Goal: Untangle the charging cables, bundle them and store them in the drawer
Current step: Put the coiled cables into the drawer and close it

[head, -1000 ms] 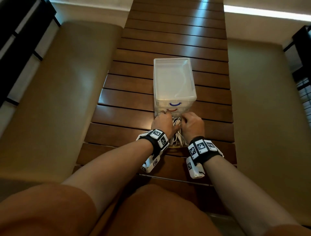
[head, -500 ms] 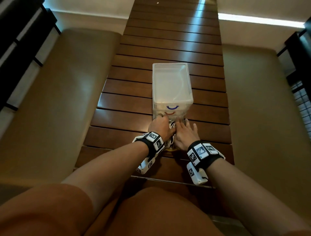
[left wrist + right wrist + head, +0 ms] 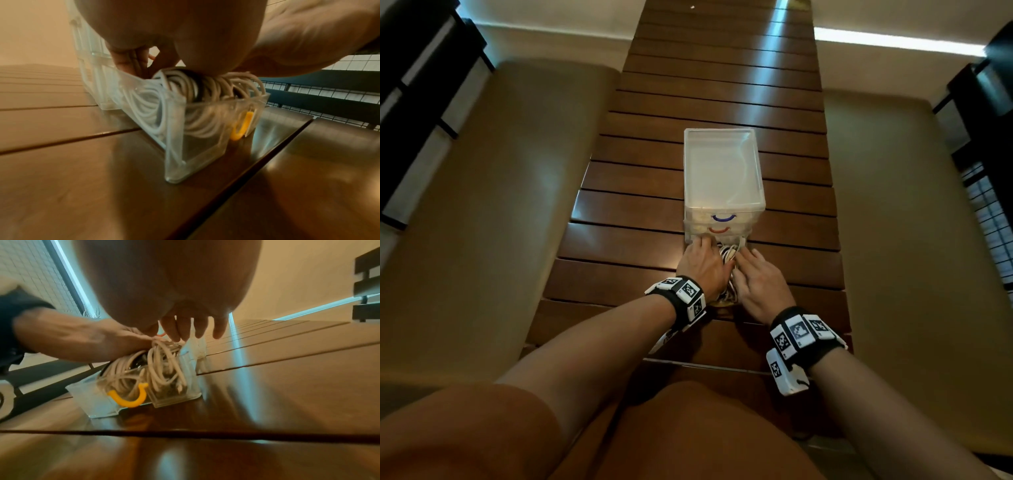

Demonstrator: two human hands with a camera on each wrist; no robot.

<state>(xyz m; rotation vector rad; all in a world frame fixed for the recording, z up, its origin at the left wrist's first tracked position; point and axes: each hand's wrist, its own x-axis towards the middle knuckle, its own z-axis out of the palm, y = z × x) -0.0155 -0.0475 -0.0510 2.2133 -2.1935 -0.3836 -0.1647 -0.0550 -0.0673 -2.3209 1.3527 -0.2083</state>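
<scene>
A coiled bundle of white and black charging cables fills the pulled-out bottom drawer, a clear one with a yellow handle. The drawer belongs to a translucent drawer unit on the slatted wooden table. My left hand lies on top of the bundle, with fingers and thumb bent down around its far end. My right hand hovers over the bundle's right side, its fingers straight and spread.
The unit's upper drawers carry a blue handle and a red handle and are closed. Tan cushioned benches flank the table on both sides. Dark railings stand at the far left and right.
My right hand's fingers have gone from curled to straight over the cables. My left hand has stayed on the bundle, pushed a little toward the unit.
</scene>
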